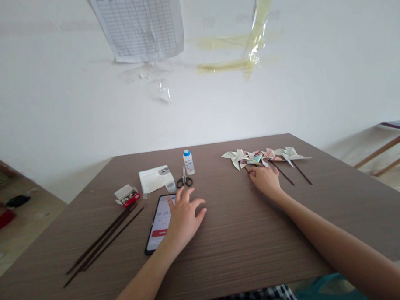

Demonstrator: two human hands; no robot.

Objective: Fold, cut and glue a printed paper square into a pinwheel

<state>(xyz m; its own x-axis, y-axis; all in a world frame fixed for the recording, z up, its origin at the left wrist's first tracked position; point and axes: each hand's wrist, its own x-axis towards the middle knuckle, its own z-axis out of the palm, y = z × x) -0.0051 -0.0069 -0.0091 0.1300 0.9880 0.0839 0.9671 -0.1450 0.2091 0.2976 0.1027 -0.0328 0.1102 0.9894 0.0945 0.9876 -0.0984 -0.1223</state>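
My left hand is open, its fingers spread above the right side of a phone that shows a running timer and a red button. Over on the right, my right hand has its fingers closed at the stick of a paper pinwheel, the leftmost of a row. Part of that stick is hidden under the hand. Beside it lie patterned paper pinwheels and a white pinwheel, with dark sticks pointing toward me.
Several dark sticks lie on the table's left. Behind the phone are a small open box, a paper card, a clear round lid, black-handled scissors and a blue-capped bottle. The table meets a white wall.
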